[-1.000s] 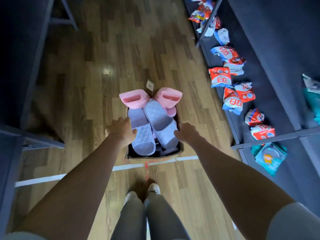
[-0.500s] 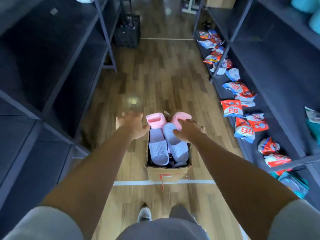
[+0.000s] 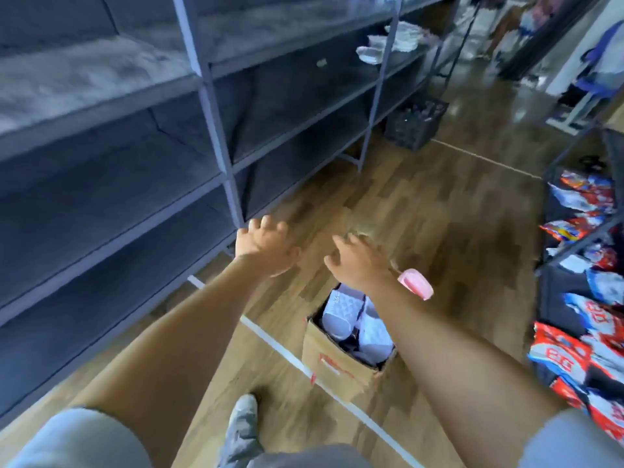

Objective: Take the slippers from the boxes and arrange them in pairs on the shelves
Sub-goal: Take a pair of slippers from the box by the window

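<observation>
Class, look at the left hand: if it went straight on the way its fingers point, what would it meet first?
Probably the grey shelf post, just beyond the left hand; depth is unclear.

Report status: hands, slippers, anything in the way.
Left hand open, right hand open, both above the cardboard box. Lavender slippers and one pink slipper in it, none picked. Nothing between hands and shelves.

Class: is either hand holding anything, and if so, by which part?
Nothing is held: the left hand and right hand are both open, fingers spread, near the cardboard box.
</observation>
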